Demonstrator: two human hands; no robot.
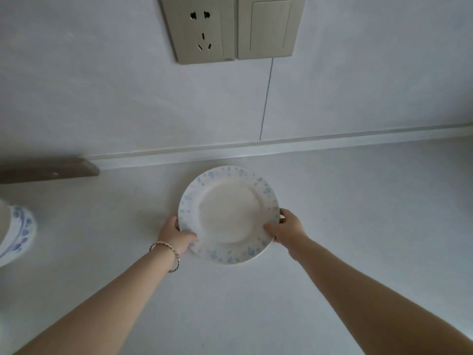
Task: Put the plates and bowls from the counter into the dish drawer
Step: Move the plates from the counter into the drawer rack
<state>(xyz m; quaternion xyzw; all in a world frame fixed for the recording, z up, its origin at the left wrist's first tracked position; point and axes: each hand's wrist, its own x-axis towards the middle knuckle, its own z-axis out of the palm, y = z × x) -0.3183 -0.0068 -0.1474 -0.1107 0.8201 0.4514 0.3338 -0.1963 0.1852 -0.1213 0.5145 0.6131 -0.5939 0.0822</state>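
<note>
The counter (pixel 358 226) under my arms is a pale, plain white-grey surface. Beyond my 2 grips it meets a wall (pixel 102 85) of the same pale tone along a narrow raised strip (pixel 307 142). A thin vertical seam (pixel 266 98) runs up the wall from that strip, straight beyond my right grip. High above the seam sit 2 beige fittings side by side: a wall socket (pixel 202 29) and, just right of it, a flat rocker switch (pixel 268 26).

Between my grips is 1 white plate (pixel 227 213) with a blue-speckled rim, close to the wall strip. My left grip (pixel 176 235) is closed on its near left rim, thumb over the top and fingers curled round the edge. My right grip (pixel 288 229) clamps the near right rim the same way. The near edge shows a dark shadow line beneath it, but I cannot tell whether the plate is clear of the counter. 2 thin bracelets (pixel 166 254) circle my left wrist.

Well to the left of my left grip, at the frame edge, sits a blue-and-white patterned dish (pixel 20 234) with something white resting in it. Beyond that, against the wall, lies a blurred brown object (pixel 46 170) that I cannot identify.
</note>
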